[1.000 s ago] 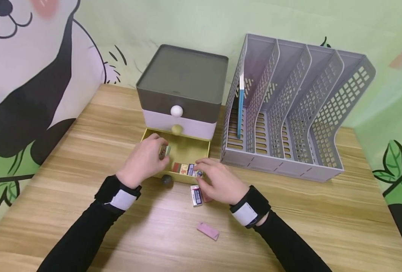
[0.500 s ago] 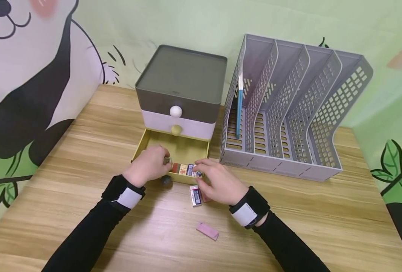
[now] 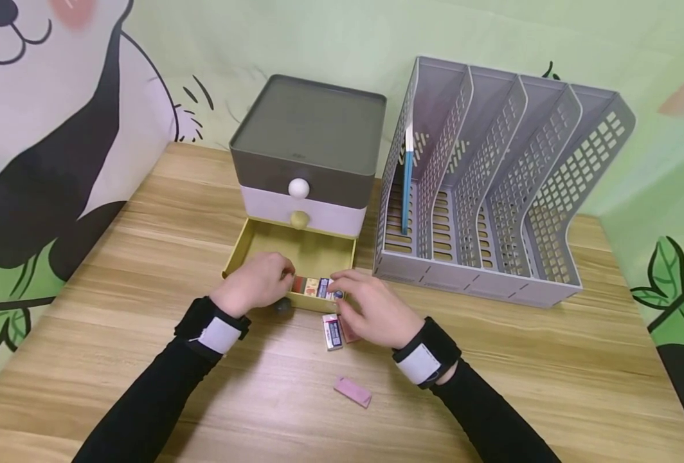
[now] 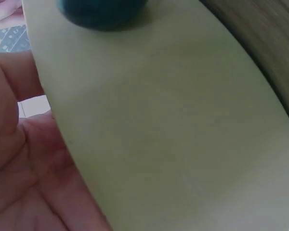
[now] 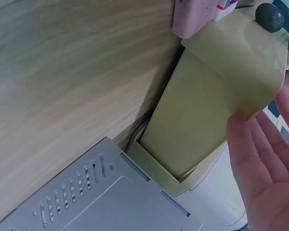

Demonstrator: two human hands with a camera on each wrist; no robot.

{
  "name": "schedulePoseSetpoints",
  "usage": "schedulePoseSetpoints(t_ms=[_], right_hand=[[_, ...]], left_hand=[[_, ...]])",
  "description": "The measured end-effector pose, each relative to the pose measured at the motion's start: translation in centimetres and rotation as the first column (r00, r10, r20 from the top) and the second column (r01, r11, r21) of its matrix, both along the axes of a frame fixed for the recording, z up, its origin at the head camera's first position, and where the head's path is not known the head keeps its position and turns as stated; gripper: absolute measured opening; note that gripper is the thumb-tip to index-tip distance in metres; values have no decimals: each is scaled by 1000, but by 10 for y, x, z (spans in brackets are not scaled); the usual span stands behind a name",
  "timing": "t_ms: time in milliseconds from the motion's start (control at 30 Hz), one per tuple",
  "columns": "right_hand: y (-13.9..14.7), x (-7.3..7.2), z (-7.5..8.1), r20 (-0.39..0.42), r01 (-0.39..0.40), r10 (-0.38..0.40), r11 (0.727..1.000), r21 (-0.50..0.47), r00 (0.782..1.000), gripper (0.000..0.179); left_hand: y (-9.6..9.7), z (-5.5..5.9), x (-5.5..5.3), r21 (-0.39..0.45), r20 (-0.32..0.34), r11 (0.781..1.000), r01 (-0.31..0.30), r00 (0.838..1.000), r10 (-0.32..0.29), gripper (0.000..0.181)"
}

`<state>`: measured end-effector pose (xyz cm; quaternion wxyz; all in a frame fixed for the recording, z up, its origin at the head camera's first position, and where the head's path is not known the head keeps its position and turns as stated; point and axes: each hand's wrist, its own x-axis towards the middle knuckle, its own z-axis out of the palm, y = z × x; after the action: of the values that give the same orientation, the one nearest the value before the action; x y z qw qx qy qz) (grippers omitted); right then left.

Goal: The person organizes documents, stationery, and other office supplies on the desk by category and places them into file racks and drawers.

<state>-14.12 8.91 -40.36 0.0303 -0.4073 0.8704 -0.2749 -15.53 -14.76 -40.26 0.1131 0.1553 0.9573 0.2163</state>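
Observation:
A yellow drawer (image 3: pixel 319 251) stands pulled out, with a row of small erasers (image 3: pixel 312 287) along its inner front wall. My left hand (image 3: pixel 255 283) reaches over the front wall at the row's left end, fingertips bent together around a small green eraser that they now hide. At the drawer's right front corner, my right hand (image 3: pixel 379 312) rests its lightly bent fingers by the last eraser. The right wrist view shows its fingers (image 5: pixel 245 154) against the drawer's rim. Just before the drawer lie a white-and-blue eraser (image 3: pixel 332 332) and a reddish one (image 3: pixel 349 329), partly under my right hand.
A pink eraser (image 3: pixel 353 391) lies nearer me on the wooden table (image 3: pixel 249 411). The drawer's dark knob (image 3: pixel 283 305) sticks out in front. Above it sits the grey-topped drawer box (image 3: pixel 313 125). A grey file rack (image 3: pixel 481 283) holding a thin blue item (image 3: pixel 408 186) stands right.
My left hand has brought the green eraser from the drawer's left side toward me, to the row's left end. My right hand has stayed nearly still.

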Motion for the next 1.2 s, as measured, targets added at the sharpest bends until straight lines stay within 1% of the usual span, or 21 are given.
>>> schedulePoseSetpoints(t_ms=[100, 167, 233, 300, 367, 467, 567, 600, 667, 767, 900, 1000, 1200], right_hand=[[3, 1, 0, -8, 15, -16, 999, -33, 1000, 27], [6, 2, 0, -23, 34, -36, 997, -72, 999, 26], [9, 3, -1, -46, 60, -65, 992, -112, 997, 24], [14, 4, -3, -66, 87, -97, 985, -146, 993, 22], [18, 6, -4, -74, 104, -117, 981, -161, 990, 18], [24, 7, -6, -61, 112, -121, 984, -140, 991, 13], [29, 8, -10, -37, 87, -89, 994, -71, 995, 14], [30, 8, -12, -28, 73, -74, 996, -45, 997, 16], [32, 9, -15, -10, 38, -38, 999, 0, 999, 20], [33, 10, -21, 16, -23, 22, 999, 41, 1000, 24], [31, 12, -27, 48, -75, 71, 995, 66, 996, 26], [30, 13, -29, 49, -82, 78, 994, 77, 996, 28], [28, 13, -30, 2, -78, 78, 993, 92, 997, 25]], left_hand=[[1, 1, 1, -12, -19, 1000, 1, 1000, -1, 24], [2, 1, 3, -21, -50, 1000, -10, 999, 9, 25], [3, 3, 7, -23, -94, 999, -29, 995, 26, 27], [6, 5, 12, -8, -155, 999, -46, 987, 44, 28], [9, 8, 16, 19, -227, 998, -54, 972, 57, 27], [15, 11, 21, 63, -347, 998, -22, 937, 43, 22], [22, 13, 27, 63, -431, 997, 42, 902, -10, 18], [24, 13, 29, 54, -445, 996, 66, 895, -35, 17], [28, 12, 32, 39, -455, 994, 106, 887, -77, 17], [32, 11, 36, 27, -453, 989, 147, 884, -119, 17], [33, 9, 38, 33, -452, 987, 157, 883, -125, 17], [33, 8, 38, 42, -449, 987, 157, 885, -122, 17], [36, 9, 37, 47, -454, 985, 165, 882, -126, 16]])
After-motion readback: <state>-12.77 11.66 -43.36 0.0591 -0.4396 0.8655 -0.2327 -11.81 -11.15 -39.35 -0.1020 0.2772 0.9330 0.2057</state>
